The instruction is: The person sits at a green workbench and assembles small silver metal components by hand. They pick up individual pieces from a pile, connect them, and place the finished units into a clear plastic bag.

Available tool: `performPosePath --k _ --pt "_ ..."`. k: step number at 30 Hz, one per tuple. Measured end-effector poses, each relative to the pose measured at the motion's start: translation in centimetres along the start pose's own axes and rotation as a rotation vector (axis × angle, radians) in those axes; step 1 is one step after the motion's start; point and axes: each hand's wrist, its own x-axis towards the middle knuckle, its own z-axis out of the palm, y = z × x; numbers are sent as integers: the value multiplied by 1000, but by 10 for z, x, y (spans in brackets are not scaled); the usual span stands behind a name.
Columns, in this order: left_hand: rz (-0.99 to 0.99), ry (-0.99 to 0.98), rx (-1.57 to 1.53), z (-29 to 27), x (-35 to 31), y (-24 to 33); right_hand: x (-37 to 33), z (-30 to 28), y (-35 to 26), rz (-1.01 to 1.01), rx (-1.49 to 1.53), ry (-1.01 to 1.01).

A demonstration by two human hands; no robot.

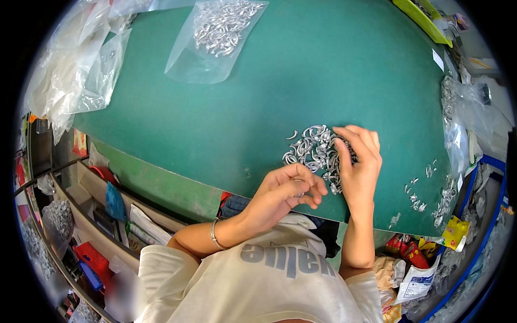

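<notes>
A pile of small curved silver metal pieces lies on the green tabletop in front of me. My right hand reaches over the pile's right side, its thumb and index finger apart and curved around some of the pieces. Nothing shows gripped between those fingertips. Nearer to me, my left hand is curled just above the table edge, with a glint of silver metal between thumb and fingers. How many pieces it holds is hidden. One loose piece lies just left of the pile.
A clear bag of similar pieces lies at the far side of the green table. Empty plastic bags hang over the far left corner. Small scattered pieces lie at the right, near a yellow-green tray farther back.
</notes>
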Motion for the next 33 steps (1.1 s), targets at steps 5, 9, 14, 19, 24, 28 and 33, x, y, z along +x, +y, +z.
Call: performPosePath --k 5,9,14,19,24,28,33 --pt "15 11 114 -7 -2 -1 6 11 0 -73 -212 -44" --pt "18 81 159 -6 -2 -1 4 3 -2 -79 -178 19" --pt "247 216 385 3 1 -1 -10 -15 -20 25 97 -46" --pt "311 223 519 10 -2 2 -24 -23 -33 -32 142 -22" --pt "446 172 585 9 -4 -3 -31 -25 -39 -134 122 56" --pt "464 152 584 11 -7 0 -33 -27 -41 -182 126 82" --pt "452 127 539 11 -9 0 -36 -28 -42 -200 136 99"
